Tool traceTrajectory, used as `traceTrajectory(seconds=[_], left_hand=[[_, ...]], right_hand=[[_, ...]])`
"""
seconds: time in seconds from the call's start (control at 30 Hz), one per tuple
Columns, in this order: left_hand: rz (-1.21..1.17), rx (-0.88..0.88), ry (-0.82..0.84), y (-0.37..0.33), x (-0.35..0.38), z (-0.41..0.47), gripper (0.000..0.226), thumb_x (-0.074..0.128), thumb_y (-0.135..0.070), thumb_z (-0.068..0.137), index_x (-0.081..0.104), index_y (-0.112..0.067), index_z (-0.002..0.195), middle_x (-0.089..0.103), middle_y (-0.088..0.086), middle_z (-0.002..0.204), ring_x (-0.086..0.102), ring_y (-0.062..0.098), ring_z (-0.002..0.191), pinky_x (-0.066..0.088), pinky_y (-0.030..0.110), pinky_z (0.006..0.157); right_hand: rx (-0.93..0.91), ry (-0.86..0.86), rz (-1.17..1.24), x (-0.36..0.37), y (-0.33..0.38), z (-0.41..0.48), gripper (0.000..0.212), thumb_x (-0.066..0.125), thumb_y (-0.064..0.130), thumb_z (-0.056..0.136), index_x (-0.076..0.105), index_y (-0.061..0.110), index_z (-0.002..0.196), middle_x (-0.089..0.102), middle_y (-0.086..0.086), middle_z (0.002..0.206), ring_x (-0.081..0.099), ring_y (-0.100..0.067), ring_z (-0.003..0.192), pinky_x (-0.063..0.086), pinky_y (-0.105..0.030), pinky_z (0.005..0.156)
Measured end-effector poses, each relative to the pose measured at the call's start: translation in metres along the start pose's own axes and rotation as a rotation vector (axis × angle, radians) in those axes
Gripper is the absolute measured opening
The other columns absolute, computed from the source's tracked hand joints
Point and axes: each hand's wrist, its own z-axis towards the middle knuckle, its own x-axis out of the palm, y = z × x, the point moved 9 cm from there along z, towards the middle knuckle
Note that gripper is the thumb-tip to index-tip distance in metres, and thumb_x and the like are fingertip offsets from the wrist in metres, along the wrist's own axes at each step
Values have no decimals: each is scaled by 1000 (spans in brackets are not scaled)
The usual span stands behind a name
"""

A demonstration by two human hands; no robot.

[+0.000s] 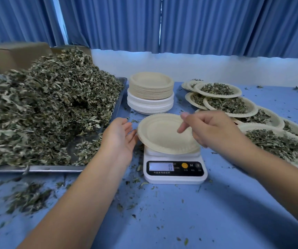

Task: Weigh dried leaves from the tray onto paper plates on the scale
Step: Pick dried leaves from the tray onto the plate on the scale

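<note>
An empty beige paper plate lies on the white digital scale, whose display reads 0. My left hand is at the plate's left rim, palm turned toward it, fingers straight and touching or nearly touching the edge. My right hand hovers over the plate's right side with loosely curled fingers that hold nothing. A big heap of dried leaves fills the metal tray on the left.
A stack of unused paper plates stands behind the scale. Several filled plates overlap along the right side. Leaf crumbs litter the blue table. A cardboard box and blue curtains stand at the back.
</note>
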Motion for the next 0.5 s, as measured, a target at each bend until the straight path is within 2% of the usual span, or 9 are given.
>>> traceTrajectory(seconds=[0.1, 0.2, 0.27, 0.33, 0.4, 0.5], left_hand=[[-73, -39, 12, -2, -1, -2, 37, 40, -23, 100, 51, 1, 126, 53, 12, 128, 53, 24, 117, 43, 35, 103], [-198, -88, 45, -4, 0, -3, 33, 38, -27, 99, 58, -1, 106, 60, 12, 115, 61, 21, 98, 48, 31, 94], [-228, -82, 48, -7, 0, -1, 39, 37, -33, 99, 59, -5, 116, 62, 10, 114, 60, 17, 89, 46, 29, 90], [-229, -73, 30, -10, -3, 2, 45, 36, -42, 99, 57, -12, 126, 62, 8, 116, 56, 15, 86, 41, 28, 89], [-245, -96, 34, -10, -4, 5, 49, 33, -45, 99, 57, -8, 121, 60, 9, 113, 51, 15, 79, 37, 29, 87], [-292, -153, 48, -9, -5, 7, 44, 32, -42, 99, 52, -4, 109, 51, 10, 93, 39, 16, 65, 34, 27, 67]], right_hand=[[-44, 133, -103, 44, 29, 34, 37, 54, 40, 95, 72, 16, 73, 44, 3, 42, 37, -5, 36, 35, -17, 44], [-150, 221, -254, 94, 53, 67, 39, 56, 37, 94, 70, 7, 74, 56, 4, 48, 46, -2, 43, 38, -20, 52], [-209, 249, -352, 125, 63, 92, 37, 58, 39, 93, 68, 11, 70, 63, 1, 59, 53, -7, 55, 40, -21, 55], [-268, 277, -498, 153, 69, 114, 35, 57, 40, 93, 66, 16, 69, 62, 0, 63, 54, -12, 60, 34, -15, 50], [-316, 323, -616, 178, 71, 134, 37, 55, 37, 95, 63, 15, 66, 61, -2, 62, 53, -13, 58, 32, -12, 46], [-344, 373, -739, 205, 66, 160, 39, 53, 31, 94, 69, 0, 78, 68, -16, 74, 57, -24, 65, 39, -27, 56]])
